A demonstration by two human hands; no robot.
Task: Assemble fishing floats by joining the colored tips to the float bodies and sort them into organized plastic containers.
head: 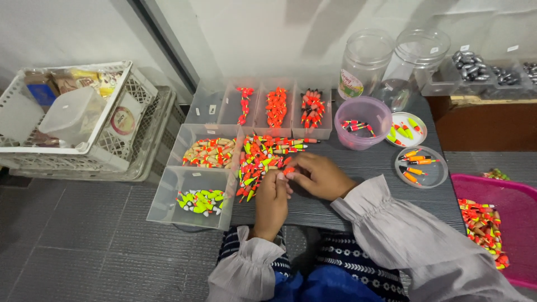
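Grey floor tiles surround a small dark table [363, 168] crowded with fishing floats. At its middle lies a loose heap of orange, yellow and green floats [263, 159], reaching to the left edge, where clear plastic trays [193, 193] hang partly over the floor. The left hand [272, 200] and right hand [319, 174] meet at the near side of the heap, fingers drawn narrow and pinched together on one small orange float [288, 170].

The risks, as I judge them: the heap is loose, so a sleeve or wrist brushing it could roll pieces off the near edge. The nearest tray, holding yellow-green floats [200, 201], overhangs the left edge and looks easy to tip with a nudge. Shallow round lids [420, 166] by the right edge could slide towards the pink basket [503, 223].
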